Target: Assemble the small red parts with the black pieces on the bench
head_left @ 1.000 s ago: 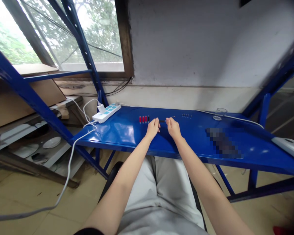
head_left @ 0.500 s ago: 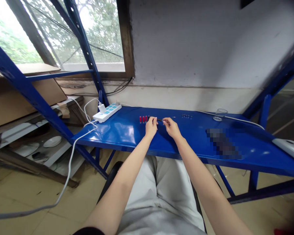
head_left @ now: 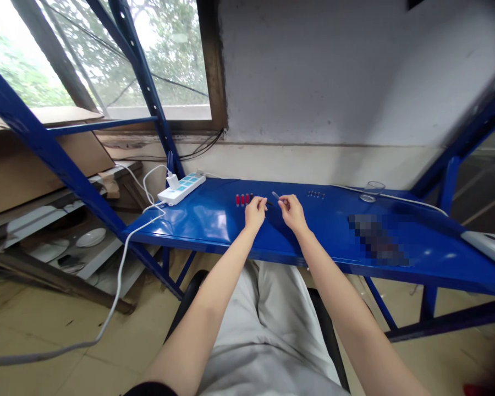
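Over the middle of the blue table (head_left: 214, 220), my left hand (head_left: 256, 213) is closed on a thin dark stick-like piece (head_left: 269, 203) that points right. My right hand (head_left: 292, 212) pinches a small clear piece (head_left: 275, 194), tilted up and to the left. A narrow gap separates the hands. Just left of my left hand stand several small red cylinders (head_left: 242, 200), with a dark one (head_left: 251, 196) beside them. Beyond my right hand lies a row of several tiny dark parts (head_left: 315, 194).
A white power strip (head_left: 181, 188) with a plug sits at the table's back left. To the right are a clear glass (head_left: 372, 191), a pixelated dark object (head_left: 378, 240) and a white device (head_left: 489, 248). A white cable (head_left: 412, 203) runs along the back.
My right hand has moved slightly away from the dark piece and now holds a clear piece. The small light item that lay behind it on the table no longer shows. My left hand keeps its hold.
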`<state>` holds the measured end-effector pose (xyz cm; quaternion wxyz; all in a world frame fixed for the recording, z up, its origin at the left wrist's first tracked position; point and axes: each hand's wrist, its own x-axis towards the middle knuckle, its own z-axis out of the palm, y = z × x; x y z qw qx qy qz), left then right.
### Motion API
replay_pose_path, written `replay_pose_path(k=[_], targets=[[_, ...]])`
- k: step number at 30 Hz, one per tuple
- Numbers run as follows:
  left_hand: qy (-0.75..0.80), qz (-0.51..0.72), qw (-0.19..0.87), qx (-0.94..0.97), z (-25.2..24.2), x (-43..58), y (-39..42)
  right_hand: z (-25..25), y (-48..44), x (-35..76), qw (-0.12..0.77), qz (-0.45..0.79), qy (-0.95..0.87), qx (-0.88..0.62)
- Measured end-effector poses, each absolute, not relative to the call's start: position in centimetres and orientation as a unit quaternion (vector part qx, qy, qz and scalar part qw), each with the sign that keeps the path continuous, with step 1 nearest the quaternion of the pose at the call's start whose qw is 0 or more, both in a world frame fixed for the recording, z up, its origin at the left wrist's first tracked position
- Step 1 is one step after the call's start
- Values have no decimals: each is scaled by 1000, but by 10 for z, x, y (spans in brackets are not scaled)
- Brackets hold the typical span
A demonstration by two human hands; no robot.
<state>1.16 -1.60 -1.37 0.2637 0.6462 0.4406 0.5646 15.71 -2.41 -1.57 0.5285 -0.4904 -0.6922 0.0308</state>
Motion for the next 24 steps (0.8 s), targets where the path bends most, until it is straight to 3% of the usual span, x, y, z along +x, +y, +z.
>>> replay_pose_path(k=[9, 24], targets=[[410, 533, 272, 688, -16, 14, -16, -21, -25, 148, 483, 175, -730, -451], [429, 498, 291, 695, -10, 15, -21, -18, -29, 150, 446, 166, -747, -464]])
